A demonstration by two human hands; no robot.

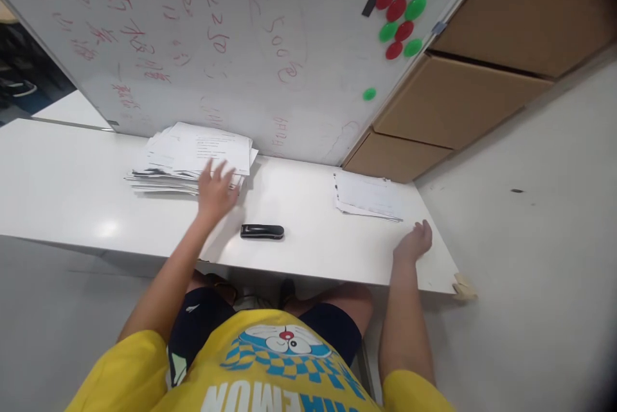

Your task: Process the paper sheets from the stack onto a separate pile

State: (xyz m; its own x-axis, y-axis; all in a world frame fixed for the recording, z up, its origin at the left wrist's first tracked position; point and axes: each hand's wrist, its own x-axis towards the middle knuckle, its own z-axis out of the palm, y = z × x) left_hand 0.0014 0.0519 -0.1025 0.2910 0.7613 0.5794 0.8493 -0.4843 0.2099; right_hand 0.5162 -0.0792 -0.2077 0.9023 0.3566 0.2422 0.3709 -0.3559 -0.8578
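Note:
My left hand point(216, 189) reaches out with fingers spread, just at the near edge of a loose pile of printed papers point(193, 155) on the white table point(72, 187). It holds nothing. My right hand point(414, 241) rests on the table near its right end, fingers loosely curled and empty, just below a smaller stack of papers point(369, 197). A black stapler point(262, 231) lies flat between my two hands, nearer the table's front edge.
A whiteboard point(216, 39) with red writing leans behind the table, with red and green round magnets point(400, 10) at its upper right. Stacked cardboard boxes point(457, 100) stand to the right. A piece of tape point(463, 286) sticks at the table's right corner.

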